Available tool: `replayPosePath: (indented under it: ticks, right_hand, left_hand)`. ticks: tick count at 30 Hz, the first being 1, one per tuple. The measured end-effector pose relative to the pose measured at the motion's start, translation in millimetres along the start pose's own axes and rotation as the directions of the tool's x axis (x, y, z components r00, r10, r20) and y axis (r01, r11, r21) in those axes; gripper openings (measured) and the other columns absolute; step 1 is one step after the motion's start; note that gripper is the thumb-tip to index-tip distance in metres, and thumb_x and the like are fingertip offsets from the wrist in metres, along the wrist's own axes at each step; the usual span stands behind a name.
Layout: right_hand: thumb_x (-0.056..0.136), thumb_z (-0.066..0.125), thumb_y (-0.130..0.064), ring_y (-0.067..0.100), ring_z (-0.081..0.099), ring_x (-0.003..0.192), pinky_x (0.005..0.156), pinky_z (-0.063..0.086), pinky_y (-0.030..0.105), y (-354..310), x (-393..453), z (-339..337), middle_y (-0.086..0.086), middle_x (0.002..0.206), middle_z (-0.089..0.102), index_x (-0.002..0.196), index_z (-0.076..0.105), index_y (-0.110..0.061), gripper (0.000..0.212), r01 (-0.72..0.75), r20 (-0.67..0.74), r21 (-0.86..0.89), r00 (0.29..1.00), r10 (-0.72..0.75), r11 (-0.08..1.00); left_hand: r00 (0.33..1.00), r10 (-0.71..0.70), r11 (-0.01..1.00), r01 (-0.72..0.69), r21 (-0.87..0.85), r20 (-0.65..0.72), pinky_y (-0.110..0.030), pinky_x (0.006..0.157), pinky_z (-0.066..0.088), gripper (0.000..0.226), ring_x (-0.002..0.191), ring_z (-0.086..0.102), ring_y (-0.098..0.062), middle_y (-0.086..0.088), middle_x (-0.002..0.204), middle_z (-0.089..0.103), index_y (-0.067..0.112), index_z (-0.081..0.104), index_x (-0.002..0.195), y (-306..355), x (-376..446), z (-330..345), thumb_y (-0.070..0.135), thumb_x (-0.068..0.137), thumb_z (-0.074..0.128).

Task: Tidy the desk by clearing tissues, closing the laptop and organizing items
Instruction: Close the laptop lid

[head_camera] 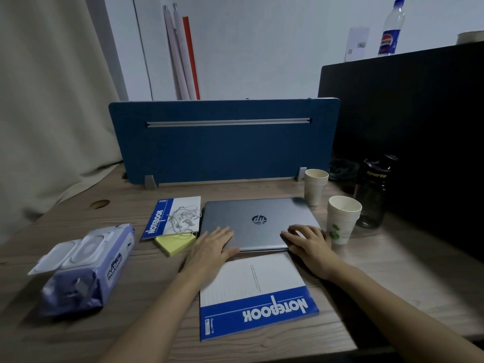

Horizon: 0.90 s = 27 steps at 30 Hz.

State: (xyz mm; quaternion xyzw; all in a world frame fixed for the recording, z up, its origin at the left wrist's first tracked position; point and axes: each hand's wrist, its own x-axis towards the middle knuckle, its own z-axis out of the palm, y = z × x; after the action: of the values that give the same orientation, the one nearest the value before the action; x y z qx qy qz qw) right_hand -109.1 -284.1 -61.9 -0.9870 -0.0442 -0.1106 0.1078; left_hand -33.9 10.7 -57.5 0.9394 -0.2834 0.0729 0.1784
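Observation:
A silver laptop [258, 218] lies with its lid down in the middle of the wooden desk [379, 263]. My left hand [213, 246] rests flat on its front left corner, fingers straight. On the front right corner my right hand [307, 241] lies with fingers spread. A blue-and-white notebook [255, 297] sits in front of the laptop, between my forearms. To the left, a second notebook [170, 216] carries tangled white earphones [184, 218] and overlaps a yellow sticky-note pad [174, 244]. A purple wet-wipes pack [83, 271] with its flap up lies at the far left.
Two stacks of paper cups [341, 221] [315, 187] stand right of the laptop, beside a dark sports bottle [373, 192]. A blue divider panel [222, 140] closes the back of the desk. A black cabinet [406, 113] on the right carries a soda bottle [391, 30].

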Motion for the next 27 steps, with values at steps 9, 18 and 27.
replayPosePath:
  ticks: [9, 18, 27]
  right_hand:
    - [0.098, 0.053, -0.026, 0.027, 0.032, 0.137, 0.112, 0.024, 0.047, -1.4, 27.1, 4.3, -0.001, 0.145, 0.044, 0.139, 0.051, -0.034, 0.042, -0.003, -0.081, 0.035, 0.997, 0.006, 0.999]
    - [0.084, 0.066, -0.014, 0.028, 0.058, 0.101, 0.088, 0.033, 0.040, 2.0, 79.3, 15.2, 0.001, 0.110, 0.063, 0.092, 0.065, -0.021, 0.011, -0.029, -0.240, -0.007, 0.971, 0.026, 1.000]
    - [0.087, 0.065, -0.021, 0.026, 0.057, 0.096, 0.088, 0.038, 0.042, 11.9, 122.0, 22.2, -0.001, 0.098, 0.062, 0.088, 0.062, -0.022, 0.004, 0.005, -0.257, -0.029, 0.966, -0.012, 1.000]
  left_hand:
    - [0.999, -0.035, 0.999, 0.035, -0.012, -0.016, -0.039, 0.122, 0.012, 0.055, 0.148, 0.020, -0.010, 0.012, 0.159, 0.029, 0.029, 0.035, 0.150, -2.2, 26.3, -0.3, 0.050, 0.100, 0.040]
    - [0.977, -0.150, 0.988, 0.142, -0.068, -0.149, -0.038, 0.111, 0.023, 0.046, 0.137, 0.033, -0.018, 0.012, 0.149, 0.046, 0.029, 0.054, 0.138, -20.5, 74.6, 18.7, 0.045, 0.096, 0.054]
    - [0.967, -0.188, 0.982, 0.181, -0.057, -0.170, -0.036, 0.107, 0.014, 0.041, 0.138, 0.028, -0.017, 0.013, 0.151, 0.043, 0.032, 0.052, 0.138, -37.4, 114.0, 29.5, 0.042, 0.098, 0.048]
